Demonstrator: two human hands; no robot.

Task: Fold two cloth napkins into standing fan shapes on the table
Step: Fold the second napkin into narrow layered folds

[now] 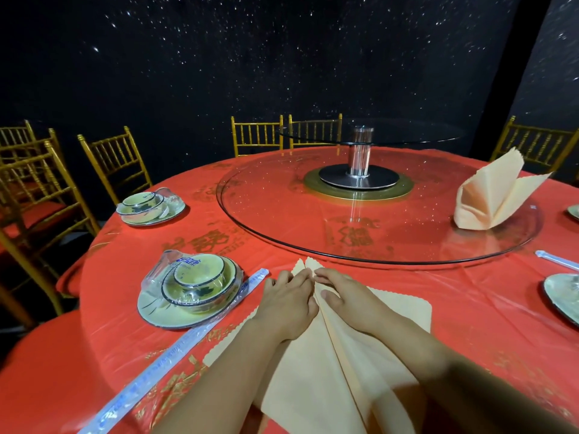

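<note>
A peach napkin (338, 371) lay flat on the red-covered worktop (470, 308), just on the near side of the glass turntable (282, 220), its two pointed tips almost reaching the turntable's rim. Two flaps had been folded inward to meet along a centre crease. The left hand (286, 300) pressed down on the left flap with fingers loosely curled, gripping nothing; the right hand (347, 296) lay flat on the right flap, fingers stretched toward the tips, also holding nothing. The fingertips of both hands nearly met at the crease.

A second peach napkin, already folded (492, 195), stood upright on the right part of the turntable, two pointed wings spread apart. Left of the turntable, near the left hand, sat a plastic-wrapped dish set (191, 292), with wrapped chopsticks (175, 349) lying beside it. Another wrapped dish set (150, 206) sat farther left of the turntable.
</note>
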